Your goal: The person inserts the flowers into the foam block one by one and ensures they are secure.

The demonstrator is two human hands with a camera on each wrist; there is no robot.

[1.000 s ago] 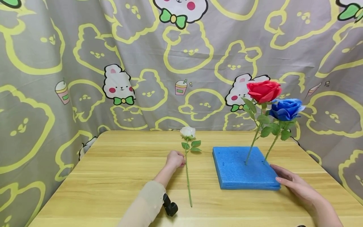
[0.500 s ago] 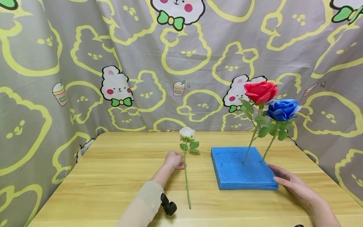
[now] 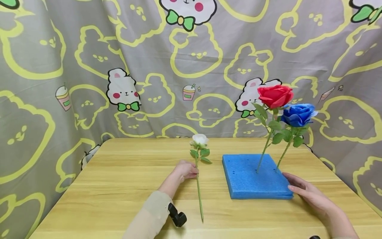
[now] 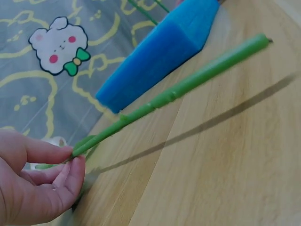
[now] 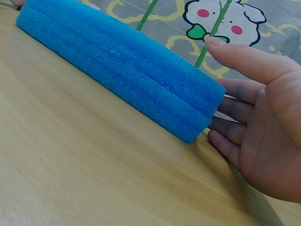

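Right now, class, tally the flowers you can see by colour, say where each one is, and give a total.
White rose, pinched in the left hand: 1
Red rose, stuck in the blue foam: 1
Blue rose, also in the foam: 1
Total: 3

Grey curtain [image 3: 162, 56], yellow and white cartoon animals [image 3: 123, 89] printed across it, pale wood-grain tabletop [image 3: 128, 166] in front

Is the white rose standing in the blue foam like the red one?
No, the left hand holds the white rose apart from the blue foam that the red rose stands in.
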